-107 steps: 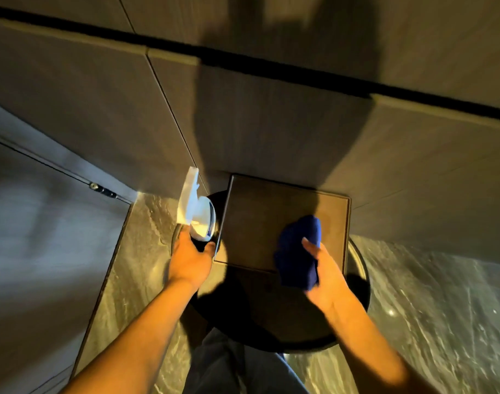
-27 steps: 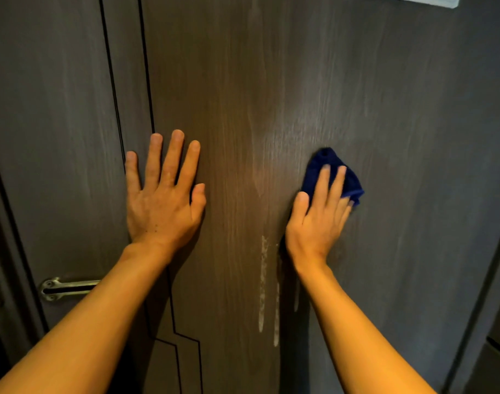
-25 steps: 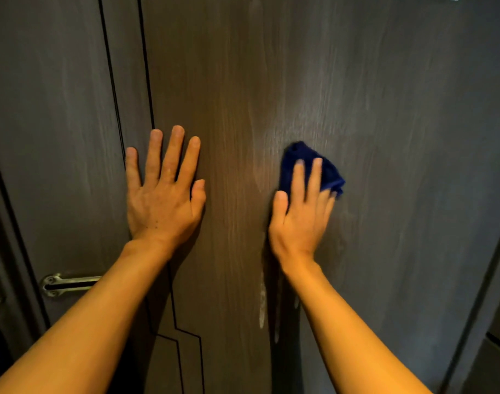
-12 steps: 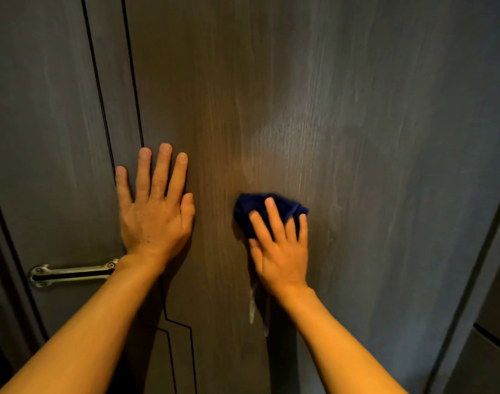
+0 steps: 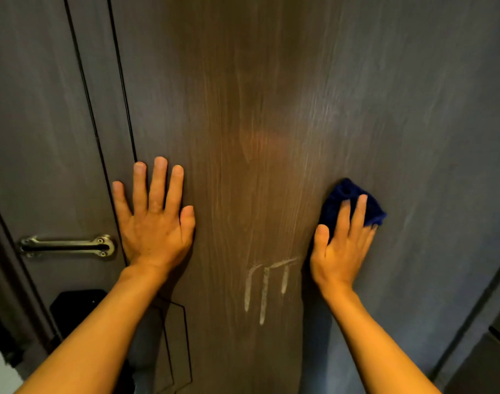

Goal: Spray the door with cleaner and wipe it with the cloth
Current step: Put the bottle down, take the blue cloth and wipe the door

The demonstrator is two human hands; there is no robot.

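Note:
A dark wood-grain door (image 5: 271, 95) fills the view in front of me. My left hand (image 5: 155, 220) lies flat on it with fingers spread and holds nothing. My right hand (image 5: 341, 245) presses a bunched dark blue cloth (image 5: 342, 199) against the door's right part, fingers lying over the cloth. Between the hands, three pale streaks of cleaner (image 5: 264, 288) run down the wood, their tops smeared sideways. No spray bottle is in sight.
A metal latch bar (image 5: 67, 247) is fixed to the door left of my left hand. Below it sits a black lock body (image 5: 78, 305). The dark door frame (image 5: 4, 280) runs down the left edge. A grey panel (image 5: 487, 351) stands at the lower right.
My right hand has slid the cloth from the door's middle out to the right, uncovering the cleaner streaks. The left hand has stayed flat on the door. Earlier, the spray bottle left my left hand.

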